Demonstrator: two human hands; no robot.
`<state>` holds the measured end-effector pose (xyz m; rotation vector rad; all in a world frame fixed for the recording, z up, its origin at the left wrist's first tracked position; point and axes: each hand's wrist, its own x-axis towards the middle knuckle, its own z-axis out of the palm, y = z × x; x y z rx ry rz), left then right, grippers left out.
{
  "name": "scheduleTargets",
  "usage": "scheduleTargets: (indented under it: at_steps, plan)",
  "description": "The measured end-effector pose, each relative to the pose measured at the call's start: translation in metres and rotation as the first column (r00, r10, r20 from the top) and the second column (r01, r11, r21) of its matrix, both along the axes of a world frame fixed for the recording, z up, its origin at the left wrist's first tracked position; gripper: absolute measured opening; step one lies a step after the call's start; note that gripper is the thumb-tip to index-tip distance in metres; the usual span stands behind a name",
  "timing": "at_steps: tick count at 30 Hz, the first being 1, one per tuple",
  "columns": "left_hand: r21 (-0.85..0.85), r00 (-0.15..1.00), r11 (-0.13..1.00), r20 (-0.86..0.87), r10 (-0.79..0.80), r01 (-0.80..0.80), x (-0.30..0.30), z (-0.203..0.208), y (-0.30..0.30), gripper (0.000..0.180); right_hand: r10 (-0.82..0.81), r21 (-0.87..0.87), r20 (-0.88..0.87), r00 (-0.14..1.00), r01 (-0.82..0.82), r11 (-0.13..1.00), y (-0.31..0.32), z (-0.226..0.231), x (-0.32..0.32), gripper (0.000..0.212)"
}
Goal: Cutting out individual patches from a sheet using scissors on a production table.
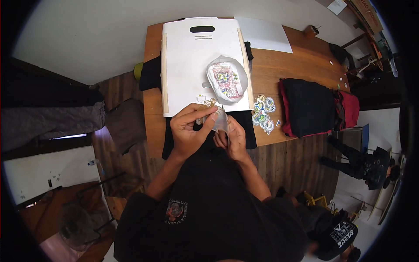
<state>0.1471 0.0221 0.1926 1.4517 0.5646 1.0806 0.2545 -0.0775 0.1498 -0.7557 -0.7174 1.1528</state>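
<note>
In front of my chest, both hands are on a small translucent grey piece of film or sheet (221, 120). My left hand (188, 129) is closed, its thumb and fingertips pinching near the upper left edge of that sheet. From the right, my right hand (235, 139) grips the lower side, its fingers partly hidden behind the sheet. A small gold-and-white piece (210, 103) shows just beyond my left fingertips, by the near edge of a white board (185, 65). On the board stands an open white bag (242, 78) with colourful printed pieces inside.
Several round, sticker-like patches (264, 114) lie piled on the wooden table (275, 72), right of the board. Farther right is a folded black and red garment (307, 107). A white sheet (266, 35) lies at the back. Another person (336, 233) is at lower right.
</note>
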Motion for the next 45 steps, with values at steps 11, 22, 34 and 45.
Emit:
scheduleTargets:
  at_steps: [11,22,34,45]
  plan:
    - [0.027,0.998,0.999,-0.049,-0.025,0.026,0.001,0.002,0.001,0.023,0.035,-0.027,0.016,0.999,-0.034,0.999,-0.003,-0.003,0.004,0.037]
    - [0.016,0.999,1.0,-0.045,-0.016,0.017,0.0,0.004,0.001,0.024,0.029,-0.056,0.013,1.0,-0.028,0.998,-0.003,0.0,0.004,0.037]
    - [-0.125,0.991,0.988,0.105,-0.077,0.09,0.0,-0.003,0.002,0.023,0.034,-0.044,0.016,0.999,-0.034,0.998,-0.003,-0.003,0.004,0.035]
    - [-0.105,0.993,0.99,0.084,-0.082,0.09,0.001,-0.003,0.002,0.024,0.05,-0.009,0.027,0.998,-0.05,0.999,-0.003,-0.008,0.006,0.039]
